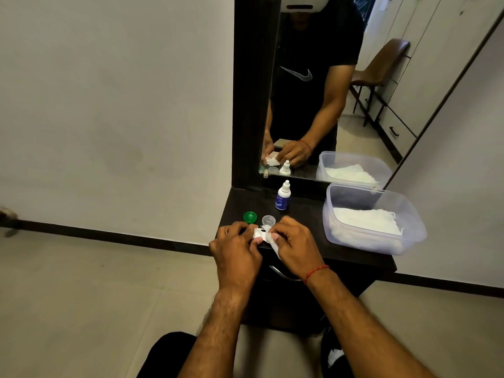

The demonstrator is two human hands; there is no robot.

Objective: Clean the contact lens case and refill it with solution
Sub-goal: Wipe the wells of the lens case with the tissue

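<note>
Both hands meet over the front left of the dark dresser top point(308, 214). My left hand point(236, 251) pinches a small white contact lens case point(259, 232). My right hand point(296, 246) presses a white tissue point(272, 241) against the case; most of the case is hidden by fingers. Just behind my hands lie a green cap point(250, 217) and a clear cap point(268, 221), both loose on the top. A small solution bottle point(283, 197) with a white nozzle and blue label stands upright farther back.
A clear plastic tub point(381, 241) holding white tissues point(366, 221) sits at the right of the dresser top. A mirror point(341, 91) rises behind, reflecting a person and a brown chair. A drawer handle point(283, 274) is under my hands. Tiled floor lies to the left.
</note>
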